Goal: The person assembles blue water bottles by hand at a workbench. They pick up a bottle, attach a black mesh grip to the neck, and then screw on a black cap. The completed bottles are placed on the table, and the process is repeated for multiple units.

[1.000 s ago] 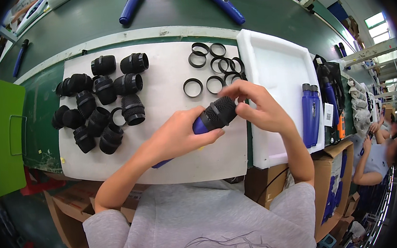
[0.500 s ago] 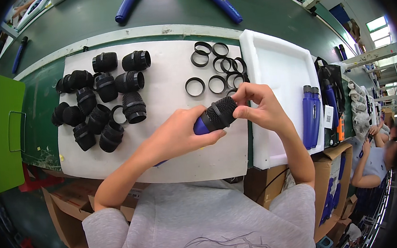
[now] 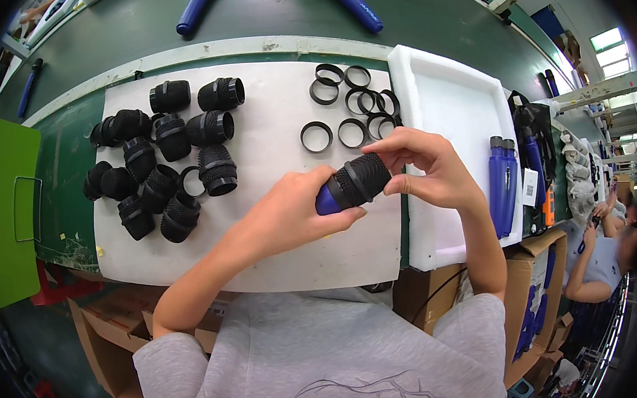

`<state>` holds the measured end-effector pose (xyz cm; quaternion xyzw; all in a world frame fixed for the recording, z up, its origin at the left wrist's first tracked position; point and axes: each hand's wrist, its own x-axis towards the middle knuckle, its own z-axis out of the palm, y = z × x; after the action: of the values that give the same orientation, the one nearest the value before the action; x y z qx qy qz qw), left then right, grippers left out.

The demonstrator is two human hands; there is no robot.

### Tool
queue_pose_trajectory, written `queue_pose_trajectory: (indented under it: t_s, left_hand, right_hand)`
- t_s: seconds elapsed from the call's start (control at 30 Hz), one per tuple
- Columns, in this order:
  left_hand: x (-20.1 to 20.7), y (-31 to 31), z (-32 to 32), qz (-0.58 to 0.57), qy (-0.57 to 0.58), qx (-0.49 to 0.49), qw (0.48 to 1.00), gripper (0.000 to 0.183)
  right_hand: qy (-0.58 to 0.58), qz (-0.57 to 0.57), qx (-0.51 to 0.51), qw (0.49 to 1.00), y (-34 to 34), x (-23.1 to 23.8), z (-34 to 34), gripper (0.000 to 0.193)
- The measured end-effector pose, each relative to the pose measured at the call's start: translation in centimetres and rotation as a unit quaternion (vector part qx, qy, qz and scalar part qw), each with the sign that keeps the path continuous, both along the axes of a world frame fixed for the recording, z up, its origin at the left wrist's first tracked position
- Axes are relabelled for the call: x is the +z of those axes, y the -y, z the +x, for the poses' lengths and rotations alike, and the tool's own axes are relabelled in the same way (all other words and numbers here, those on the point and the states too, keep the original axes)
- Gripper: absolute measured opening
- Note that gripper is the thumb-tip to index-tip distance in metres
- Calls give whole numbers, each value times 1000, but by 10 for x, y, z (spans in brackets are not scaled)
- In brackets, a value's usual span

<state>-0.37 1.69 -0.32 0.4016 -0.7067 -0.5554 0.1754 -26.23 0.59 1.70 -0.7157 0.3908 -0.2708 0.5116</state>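
A handheld microphone (image 3: 360,180) with a black mesh head and a blue body lies tilted across my left hand (image 3: 298,209). The fingers of that hand are closed round the blue end, so most of the body is hidden. My right hand (image 3: 436,169) has its thumb and forefinger at either side of the mesh head's far end. Left of my hands, several loose black mesh heads (image 3: 159,187) lie in a cluster on the white sheet (image 3: 268,128). Beyond the right hand lie several thin black rings (image 3: 317,137).
A white foam tray (image 3: 440,77) at the right holds blue microphone bodies (image 3: 499,188). Two blue microphones (image 3: 352,3) lie on the green bench (image 3: 267,16) ahead. A bright green panel (image 3: 2,216) stands at the left. Open cardboard boxes (image 3: 109,339) sit below. Another person (image 3: 600,259) works far right.
My right thumb and forefinger have spread wider around the end of the mesh head. The microphone has shifted slightly right in my left hand's grip.
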Motion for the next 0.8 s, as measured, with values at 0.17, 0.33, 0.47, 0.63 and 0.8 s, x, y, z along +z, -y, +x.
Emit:
queue_pose_trajectory:
  t_s: [0.17, 0.33, 0.47, 0.63, 0.8]
  left_hand:
    - [0, 1, 0, -3, 26, -3, 1000, 41]
    - [-6, -1, -2, -32, 46, 12, 998, 41]
    - [-8, -2, -1, -50, 59, 15, 997, 43]
    - [-8, -4, -2, -91, 75, 8, 993, 42]
    - [-8, -2, 2, -83, -18, 6, 996, 38]
  right_hand:
    - [13, 2, -36, 999, -3, -13, 4, 40]
    - [17, 22, -53, 998, -4, -17, 9, 36]
    - [-6, 35, -70, 997, -6, -17, 10, 32]
    - [-122, 72, -67, 988, -4, -7, 11, 33]
    - [-40, 6, -31, 999, 1, -5, 9, 35]
